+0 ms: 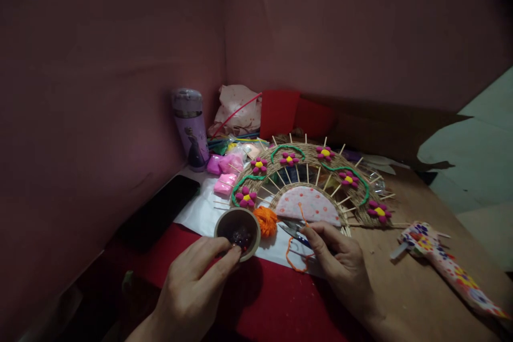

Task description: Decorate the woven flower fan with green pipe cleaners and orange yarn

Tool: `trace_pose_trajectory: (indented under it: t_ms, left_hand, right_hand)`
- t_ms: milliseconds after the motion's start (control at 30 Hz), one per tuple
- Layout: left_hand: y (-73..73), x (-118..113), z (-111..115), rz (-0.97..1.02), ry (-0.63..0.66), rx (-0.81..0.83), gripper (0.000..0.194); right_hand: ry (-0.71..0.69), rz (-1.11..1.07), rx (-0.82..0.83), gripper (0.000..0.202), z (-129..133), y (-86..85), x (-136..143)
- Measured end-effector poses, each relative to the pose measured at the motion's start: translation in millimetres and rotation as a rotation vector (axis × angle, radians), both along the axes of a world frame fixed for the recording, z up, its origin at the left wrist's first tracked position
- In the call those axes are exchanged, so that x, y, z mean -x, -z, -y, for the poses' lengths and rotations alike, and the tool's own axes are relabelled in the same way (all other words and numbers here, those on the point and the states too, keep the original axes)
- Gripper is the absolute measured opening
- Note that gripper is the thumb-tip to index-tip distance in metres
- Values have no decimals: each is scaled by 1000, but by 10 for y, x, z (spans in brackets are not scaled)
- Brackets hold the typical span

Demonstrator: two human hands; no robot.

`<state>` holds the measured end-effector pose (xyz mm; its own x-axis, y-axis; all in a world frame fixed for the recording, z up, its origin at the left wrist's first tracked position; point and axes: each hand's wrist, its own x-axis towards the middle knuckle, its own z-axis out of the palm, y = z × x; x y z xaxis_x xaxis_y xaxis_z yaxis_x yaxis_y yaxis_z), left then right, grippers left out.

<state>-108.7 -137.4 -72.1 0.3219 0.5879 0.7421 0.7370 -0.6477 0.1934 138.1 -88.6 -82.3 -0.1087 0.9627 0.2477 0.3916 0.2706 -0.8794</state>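
Observation:
My left hand (196, 278) is at the near rim of a small round bowl (257, 240). Its thumb and forefinger are pinched together over the opening; what they hold, if anything, I cannot make out. Dark, shiny small pieces (240, 236) lie inside the bowl. In my right hand (340, 256) a strand of orange yarn (289, 259) is pinched between thumb and forefinger, its end sticking up. Dark-handled snips (294, 231) lie at the same fingers, pointing left. An orange yarn ball (266, 222) sits just behind the bowl. Beyond is a half-round woven fan (304, 150) with magenta clay flowers and green trim.
A purple tumbler (192, 133) stands by the left wall, with a black phone (160, 208) before it. Pink packets (226, 183) and a red sheet (279, 113) are at the back. A flower-patterned wrapped object (449, 267) lies to the right on the brown table (404, 299).

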Motion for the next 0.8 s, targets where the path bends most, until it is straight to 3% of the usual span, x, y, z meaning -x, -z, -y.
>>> trace_pose_trajectory:
  t_ms: [233,367,533,700,800]
  left_hand:
    - [-42,-2,-38,-18,-25,26,21]
    - [-179,-2,-73,23,-51,91,7]
    - [-358,0,-263,16,-119,167,15]
    - [-466,-19,-563,-193,-58,423,21]
    - [-542,-54,-688,-387,-32,471,23]
  right_hand:
    - [-7,-5,-9,24,15,9,3]
    - [-6,-8,5,25,16,7,6]
    - [-21,-2,-17,26,6,-2,9]
    - [-24,24,-49,26,-5,5,4]
    - [-28,18,-49,27,-5,3,3]
